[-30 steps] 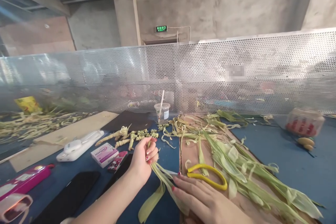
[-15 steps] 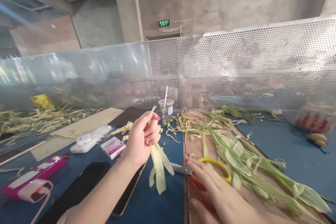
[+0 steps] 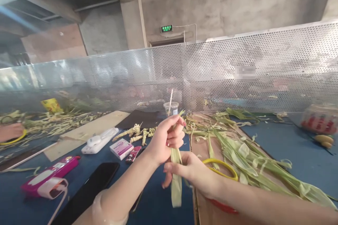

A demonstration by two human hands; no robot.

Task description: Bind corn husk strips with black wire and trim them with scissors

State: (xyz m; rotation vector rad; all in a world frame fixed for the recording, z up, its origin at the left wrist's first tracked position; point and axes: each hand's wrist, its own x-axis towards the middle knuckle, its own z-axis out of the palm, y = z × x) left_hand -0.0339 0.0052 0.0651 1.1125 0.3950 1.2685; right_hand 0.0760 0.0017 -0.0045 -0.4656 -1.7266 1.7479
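My left hand (image 3: 169, 135), closed at the middle of the view, pinches a bundle of pale green corn husk strips (image 3: 176, 195). Their short tips stick up above the fingers and the long ends hang below. Just under it, my right hand (image 3: 186, 170) closes on the same husk, its thumb lying across the front of the strips. Scissors with a yellow loop (image 3: 223, 166) and a red loop lie on the cardboard; my right forearm hides their middle and blades. Several long green husks (image 3: 253, 161) are spread on the cardboard to the right.
Left on the blue table are a white device (image 3: 99, 141), a small box (image 3: 121, 148), a magenta gadget (image 3: 52, 175) and a black phone (image 3: 89, 190). Behind stands a plastic cup (image 3: 167, 107) before a perforated metal screen (image 3: 126, 74). Another person's hand (image 3: 10, 132) is at far left.
My right hand has left the scissors and moved left onto the hanging husk strips. The strips have drawn together. Another person's hand has come into view at far left.
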